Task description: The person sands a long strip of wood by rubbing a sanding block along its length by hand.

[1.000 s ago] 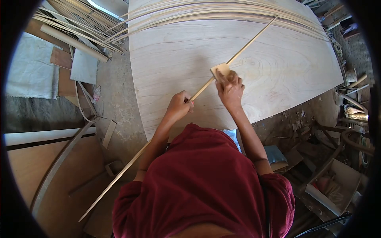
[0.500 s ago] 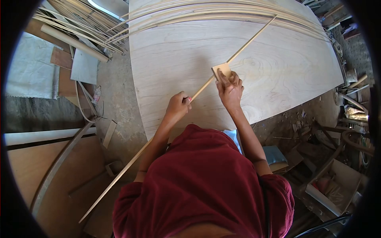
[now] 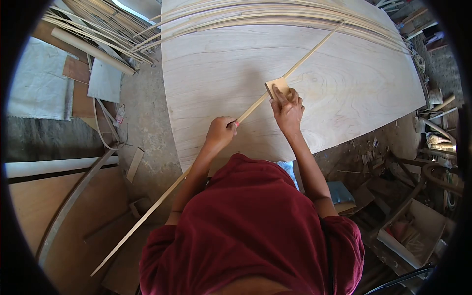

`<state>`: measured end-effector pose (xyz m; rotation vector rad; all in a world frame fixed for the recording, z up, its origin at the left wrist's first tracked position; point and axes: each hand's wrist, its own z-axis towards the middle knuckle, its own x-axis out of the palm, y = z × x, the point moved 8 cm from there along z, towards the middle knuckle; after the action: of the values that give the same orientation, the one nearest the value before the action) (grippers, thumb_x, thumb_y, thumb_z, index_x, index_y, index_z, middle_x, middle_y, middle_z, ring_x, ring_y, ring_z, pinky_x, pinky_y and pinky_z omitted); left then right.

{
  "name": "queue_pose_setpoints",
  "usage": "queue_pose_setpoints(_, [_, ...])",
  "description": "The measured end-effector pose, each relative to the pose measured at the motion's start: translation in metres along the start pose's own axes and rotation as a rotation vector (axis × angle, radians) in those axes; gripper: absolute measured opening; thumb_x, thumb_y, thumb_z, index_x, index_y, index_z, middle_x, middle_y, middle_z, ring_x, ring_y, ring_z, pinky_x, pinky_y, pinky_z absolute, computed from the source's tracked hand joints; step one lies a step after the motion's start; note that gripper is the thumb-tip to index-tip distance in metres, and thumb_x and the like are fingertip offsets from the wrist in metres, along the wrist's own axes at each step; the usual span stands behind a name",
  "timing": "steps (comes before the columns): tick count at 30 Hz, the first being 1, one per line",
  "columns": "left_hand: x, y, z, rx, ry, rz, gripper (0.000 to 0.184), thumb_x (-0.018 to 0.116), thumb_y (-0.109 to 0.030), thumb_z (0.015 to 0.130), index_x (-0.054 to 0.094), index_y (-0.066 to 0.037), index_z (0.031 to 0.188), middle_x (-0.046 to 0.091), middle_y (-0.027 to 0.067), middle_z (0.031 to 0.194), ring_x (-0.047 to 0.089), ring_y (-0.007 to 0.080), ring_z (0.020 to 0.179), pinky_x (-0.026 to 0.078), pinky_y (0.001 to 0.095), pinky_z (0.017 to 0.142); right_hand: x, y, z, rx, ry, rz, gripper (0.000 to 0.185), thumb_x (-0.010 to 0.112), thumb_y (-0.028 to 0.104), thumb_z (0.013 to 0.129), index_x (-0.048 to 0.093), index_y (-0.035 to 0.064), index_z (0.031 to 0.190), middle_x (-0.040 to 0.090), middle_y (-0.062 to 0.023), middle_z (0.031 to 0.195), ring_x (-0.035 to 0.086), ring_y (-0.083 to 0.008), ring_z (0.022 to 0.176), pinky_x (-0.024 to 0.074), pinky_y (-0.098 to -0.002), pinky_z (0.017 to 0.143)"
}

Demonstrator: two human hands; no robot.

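A long thin wooden strip (image 3: pixel 313 50) runs diagonally from the far side of a plywood board (image 3: pixel 211 64) down past my left forearm to the lower left. My left hand (image 3: pixel 222 131) is closed around the strip near the board's front edge, with a small red spot showing by the fingers. Farther up the strip, my right hand (image 3: pixel 288 109) grips a small flat tan block (image 3: pixel 277 87) and holds it on top of the strip. The strip passes under the block. The block's underside is hidden.
Several thin wooden strips (image 3: pixel 236 20) lie across the board's far edge. More strips (image 3: pixel 93 29) are stacked at the upper left, near a cardboard tube (image 3: pixel 91 50). A box (image 3: pixel 418 231) with small pieces stands at the lower right. A curved wooden piece (image 3: pixel 66 209) stands at the left.
The strip's near end has shifted slightly to the lower left. My right hand and the block have moved a little to the right, and the left hand has barely moved.
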<state>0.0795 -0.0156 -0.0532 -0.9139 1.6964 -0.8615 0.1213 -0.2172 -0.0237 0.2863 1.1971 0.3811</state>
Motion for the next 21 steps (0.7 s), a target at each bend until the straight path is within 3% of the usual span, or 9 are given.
queue_pose_setpoints(2, [-0.001, 0.001, 0.002, -0.052, 0.010, -0.057, 0.018, 0.051, -0.008, 0.084, 0.065, 0.002, 0.079, 0.060, 0.0117, 0.059, 0.055, 0.0200, 0.051, 0.042, 0.0321, 0.053, -0.001, 0.002, -0.005, -0.011, 0.011, -0.043, 0.047, 0.065, 0.027, 0.077, 0.057, 0.0281, 0.122, 0.047, -0.0202, 0.119, 0.047, -0.0365, 0.101, 0.0418, -0.0482, 0.077])
queue_pose_setpoints(4, [0.000, 0.008, 0.002, -0.114, 0.010, -0.117, 0.018, 0.051, -0.008, 0.084, 0.065, 0.002, 0.078, 0.060, 0.0121, 0.060, 0.054, 0.0208, 0.051, 0.043, 0.0324, 0.053, 0.001, 0.031, -0.021, -0.122, 0.066, 0.125, 0.048, 0.066, 0.027, 0.075, 0.057, 0.0287, 0.123, 0.047, -0.0187, 0.120, 0.047, -0.0367, 0.102, 0.0410, -0.0484, 0.079])
queue_pose_setpoints(6, [0.001, 0.008, 0.007, 0.000, 0.026, -0.027, 0.018, 0.049, -0.005, 0.087, 0.064, 0.006, 0.090, 0.058, 0.0044, 0.062, 0.047, 0.0083, 0.047, 0.040, 0.0241, 0.046, -0.002, 0.062, -0.043, -0.175, 0.123, 0.150, 0.048, 0.066, 0.027, 0.075, 0.057, 0.0291, 0.122, 0.047, -0.0181, 0.121, 0.047, -0.0362, 0.102, 0.0406, -0.0482, 0.080])
queue_pose_setpoints(7, [0.001, 0.008, 0.006, 0.000, 0.026, -0.026, 0.018, 0.049, -0.005, 0.087, 0.064, 0.006, 0.090, 0.058, 0.0044, 0.062, 0.047, 0.0083, 0.047, 0.040, 0.0241, 0.046, -0.003, 0.073, -0.048, -0.222, 0.179, 0.170, 0.048, 0.066, 0.026, 0.075, 0.057, 0.0295, 0.122, 0.046, -0.0175, 0.122, 0.046, -0.0356, 0.103, 0.0402, -0.0480, 0.082])
queue_pose_setpoints(9, [-0.003, 0.005, 0.001, 0.031, -0.009, 0.004, 0.018, 0.051, -0.009, 0.085, 0.063, 0.003, 0.079, 0.058, 0.0099, 0.057, 0.055, 0.0179, 0.052, 0.043, 0.0308, 0.054, -0.011, 0.072, -0.042, -0.236, 0.150, 0.146, 0.048, 0.067, 0.026, 0.075, 0.058, 0.0286, 0.122, 0.048, -0.0171, 0.120, 0.048, -0.0344, 0.101, 0.0404, -0.0463, 0.081])
queue_pose_setpoints(12, [-0.001, 0.002, -0.003, -0.036, -0.007, -0.077, 0.019, 0.053, -0.011, 0.086, 0.062, 0.004, 0.079, 0.057, 0.0089, 0.057, 0.055, 0.0163, 0.053, 0.042, 0.0305, 0.053, 0.000, 0.042, -0.023, -0.197, 0.105, 0.121, 0.047, 0.066, 0.027, 0.075, 0.059, 0.0297, 0.121, 0.046, -0.0171, 0.122, 0.047, -0.0337, 0.103, 0.0400, -0.0473, 0.082])
queue_pose_setpoints(14, [0.003, 0.001, -0.004, -0.067, 0.027, -0.077, 0.020, 0.053, -0.013, 0.086, 0.062, 0.003, 0.079, 0.057, 0.0091, 0.058, 0.055, 0.0164, 0.053, 0.042, 0.0307, 0.053, 0.002, 0.005, -0.005, 0.025, 0.050, 0.055, 0.046, 0.067, 0.026, 0.075, 0.059, 0.0295, 0.120, 0.046, -0.0169, 0.122, 0.047, -0.0344, 0.102, 0.0400, -0.0475, 0.081])
queue_pose_setpoints(18, [0.004, 0.000, -0.003, -0.123, 0.043, -0.099, 0.021, 0.054, -0.015, 0.087, 0.062, 0.002, 0.079, 0.058, 0.0090, 0.058, 0.053, 0.0158, 0.049, 0.041, 0.0308, 0.050, -0.002, 0.002, -0.009, 0.061, 0.059, -0.004, 0.047, 0.067, 0.025, 0.075, 0.059, 0.0294, 0.121, 0.046, -0.0176, 0.122, 0.047, -0.0353, 0.101, 0.0400, -0.0474, 0.080])
queue_pose_setpoints(21, [0.005, 0.006, 0.004, -0.054, 0.033, -0.057, 0.020, 0.055, -0.015, 0.087, 0.063, 0.002, 0.080, 0.058, 0.0083, 0.058, 0.052, 0.0152, 0.048, 0.041, 0.0302, 0.048, -0.008, 0.043, -0.031, -0.099, 0.058, 0.101, 0.047, 0.067, 0.025, 0.075, 0.059, 0.0294, 0.121, 0.046, -0.0183, 0.120, 0.047, -0.0360, 0.099, 0.0399, -0.0472, 0.080])
